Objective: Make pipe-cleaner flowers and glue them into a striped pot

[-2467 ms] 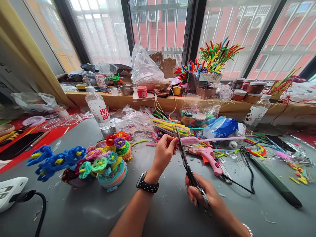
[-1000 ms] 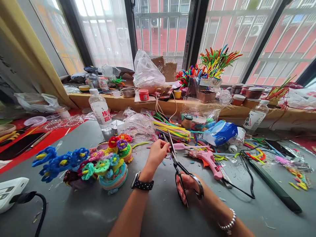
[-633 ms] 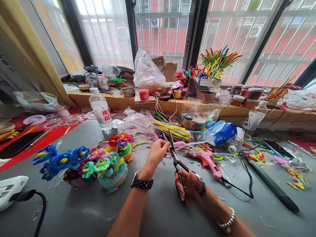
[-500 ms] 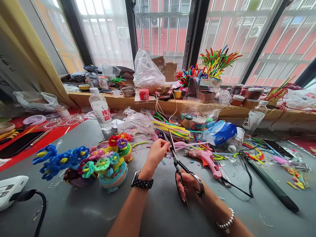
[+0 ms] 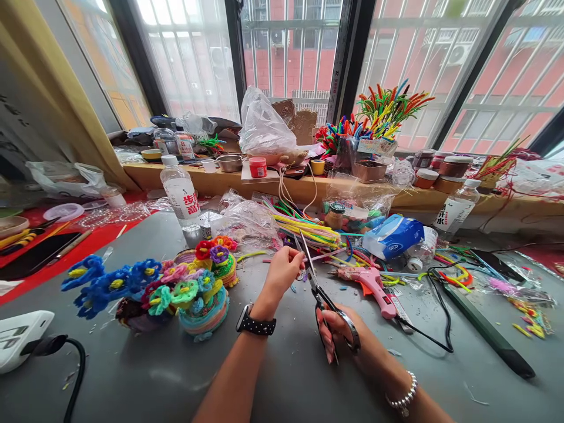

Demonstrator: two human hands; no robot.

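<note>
My left hand (image 5: 285, 267), with a dark watch on the wrist, is closed in a pinch. From its fingertips a thin pink strip (image 5: 328, 254) seems to run to the right; its exact kind is hard to make out. My right hand (image 5: 337, 329) grips black-handled scissors (image 5: 314, 285), fingers through the loops. The blades point up and away, slightly apart, right beside my left fingertips. Left of my hands stand pots of fuzzy flowers: blue flowers (image 5: 117, 284) and a striped pot (image 5: 205, 317) with multicoloured blooms.
A pink glue gun (image 5: 370, 285) with a black cord lies to the right. Behind my hands are a bundle of pipe cleaners (image 5: 308, 229), a blue packet (image 5: 392, 236) and a water bottle (image 5: 178, 191). A dark green bar (image 5: 489, 332) lies far right; a white power strip (image 5: 24, 338), left.
The pink strip by my left fingertips now reaches less far right and looks thinner. My right hand and the scissors have shifted slightly; the scissor blades look a little closer together.
</note>
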